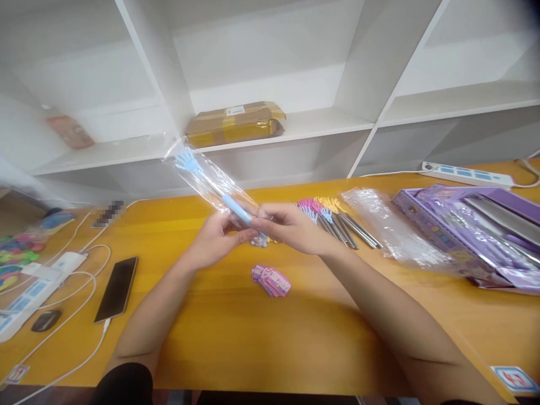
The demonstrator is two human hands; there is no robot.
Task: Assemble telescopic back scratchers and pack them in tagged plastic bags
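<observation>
**Scratcher in its sleeve, held in both hands**

Above the middle of the tabletop (236, 332), the left hand (217, 239) and right hand (291, 228) each close their grip on the low end of a blue scratcher (211, 183) inside a clear sleeve (198, 169), its claw head pointing to 10 o'clock. It looks light and stiff; the film likely slippery, so the handle is the surest hold. More scratchers (333, 222) lie at 3 o'clock of the hands.

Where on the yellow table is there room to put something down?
The table is bare in front, between the phone and the small pink cards, and right of the cards. Crowded: the purple boxes, the plastic bags, and the cables with power strip.
</observation>
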